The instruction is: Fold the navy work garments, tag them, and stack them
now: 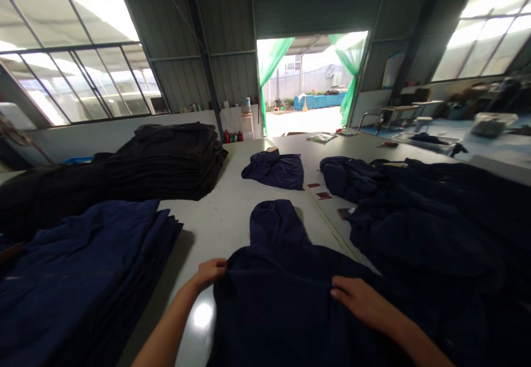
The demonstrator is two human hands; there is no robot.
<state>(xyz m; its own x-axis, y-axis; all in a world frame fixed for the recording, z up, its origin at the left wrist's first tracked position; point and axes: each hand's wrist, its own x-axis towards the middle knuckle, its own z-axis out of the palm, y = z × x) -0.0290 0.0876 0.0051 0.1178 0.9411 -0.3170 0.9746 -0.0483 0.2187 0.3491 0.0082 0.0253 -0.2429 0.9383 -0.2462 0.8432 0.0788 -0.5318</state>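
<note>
A navy hooded garment [274, 312] lies spread on the table in front of me, its hood [276, 223] pointing away. At its left upper edge, my left hand [211, 273] pinches the cloth between thumb and fingers. My right hand [352, 295] grips the same garment on the right side, fingers closed on a fold. Between the two hands the cloth is drawn fairly straight. The lower part of the garment runs out of view toward me.
Folded navy cloth [91, 256] is stacked at left, with a black garment pile [178, 157] behind. More navy garments [423, 234] heap at right. A small navy piece [277, 169] and dark red patches [324, 195] lie on the pale table [215, 218].
</note>
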